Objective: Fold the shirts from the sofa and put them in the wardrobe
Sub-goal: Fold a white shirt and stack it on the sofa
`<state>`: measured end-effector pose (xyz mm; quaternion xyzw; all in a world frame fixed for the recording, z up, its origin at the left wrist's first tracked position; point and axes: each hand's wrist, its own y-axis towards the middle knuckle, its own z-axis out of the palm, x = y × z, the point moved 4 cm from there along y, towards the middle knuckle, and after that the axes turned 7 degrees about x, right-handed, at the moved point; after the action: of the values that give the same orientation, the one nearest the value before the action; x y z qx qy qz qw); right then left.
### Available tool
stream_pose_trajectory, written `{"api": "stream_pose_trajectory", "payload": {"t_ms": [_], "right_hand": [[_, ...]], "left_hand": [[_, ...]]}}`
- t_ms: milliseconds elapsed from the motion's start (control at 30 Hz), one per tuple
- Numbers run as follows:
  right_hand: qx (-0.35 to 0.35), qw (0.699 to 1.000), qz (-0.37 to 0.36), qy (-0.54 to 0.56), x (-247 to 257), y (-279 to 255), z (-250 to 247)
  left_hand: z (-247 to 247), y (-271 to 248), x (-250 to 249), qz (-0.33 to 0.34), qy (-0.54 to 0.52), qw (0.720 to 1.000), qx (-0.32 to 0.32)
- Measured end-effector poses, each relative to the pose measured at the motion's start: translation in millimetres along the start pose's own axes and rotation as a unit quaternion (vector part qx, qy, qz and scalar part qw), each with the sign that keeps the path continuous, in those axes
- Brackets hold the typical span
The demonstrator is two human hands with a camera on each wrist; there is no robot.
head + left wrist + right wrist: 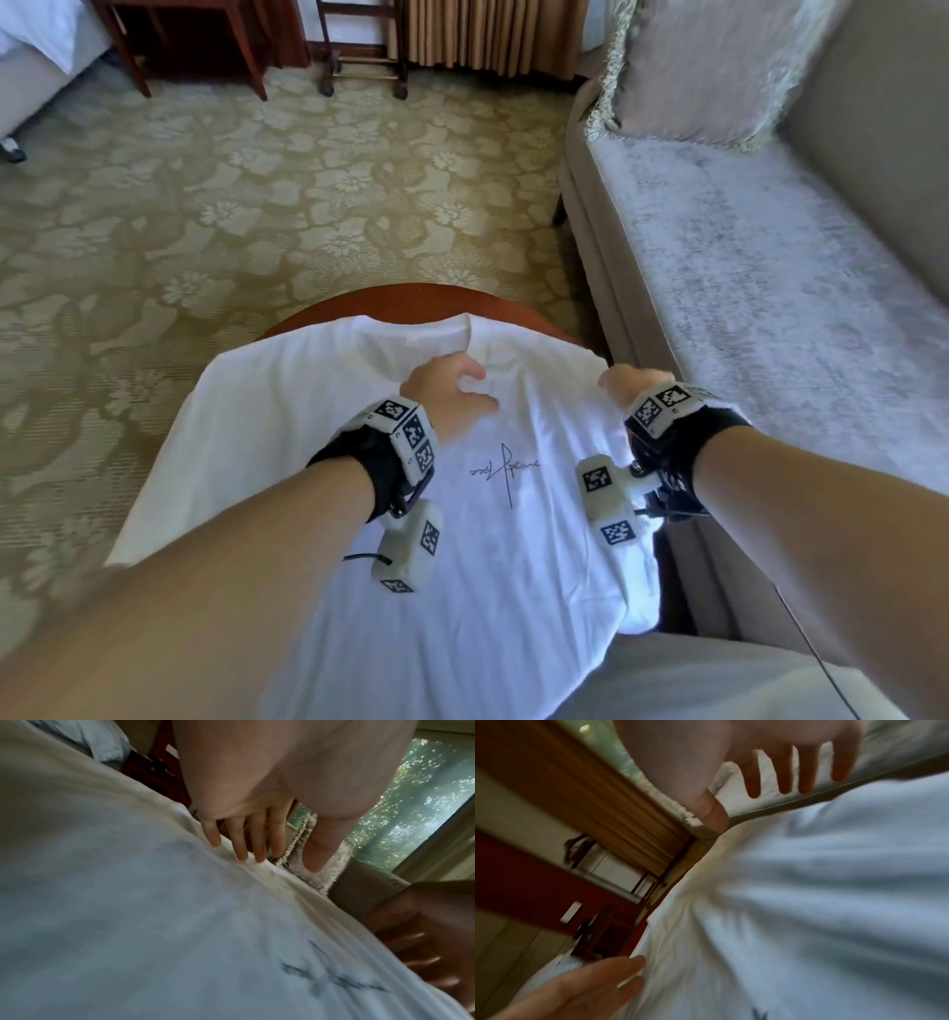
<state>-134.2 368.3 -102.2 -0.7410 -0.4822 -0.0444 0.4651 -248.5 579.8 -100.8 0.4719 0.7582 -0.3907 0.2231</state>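
A white T-shirt (318,411) with a small black script print (506,465) lies spread face up over a round wooden table (411,298), its collar at the far side. My left hand (452,390) rests on the chest just below the collar; its straight fingers (241,841) touch the cloth (128,902). At the shirt's right shoulder edge is my right hand (629,383), fingers (782,770) spread and straight above the cloth (808,902). Neither hand grips anything. The shirt's hem hangs toward my lap, out of sight.
A grey sofa (770,308) with a fringed cushion (708,67) stands close on the right of the table. Floral carpet (205,205) lies beyond. Far off are a dark wooden side table (195,46), a wheeled rack (359,51) and a bed corner (31,51).
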Motion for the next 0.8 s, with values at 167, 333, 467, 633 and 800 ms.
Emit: {"api": "stream_pose_trajectory", "payload": {"t_ms": [167, 333, 467, 633, 800], "right_hand": [[0.135, 0.990, 0.042, 0.015, -50, -5, -5], [0.184, 0.982, 0.047, 0.013, -68, -17, -15], [0.202, 0.977, 0.057, 0.038, -79, -19, -29], [0.226, 0.971, 0.063, 0.041, -86, -21, -44], [0.234, 0.971, 0.051, 0.008, -89, -20, -50]], "left_hand": [[59, -8, -46, 0.041, 0.018, 0.994, 0.098], [93, -9, -68, 0.040, 0.086, 0.987, 0.131], [98, -5, -72, 0.024, 0.070, 0.989, 0.129], [95, -4, -74, 0.005, 0.118, 0.982, 0.149], [94, 0, -78, -0.012, 0.106, 0.984, 0.142]]}}
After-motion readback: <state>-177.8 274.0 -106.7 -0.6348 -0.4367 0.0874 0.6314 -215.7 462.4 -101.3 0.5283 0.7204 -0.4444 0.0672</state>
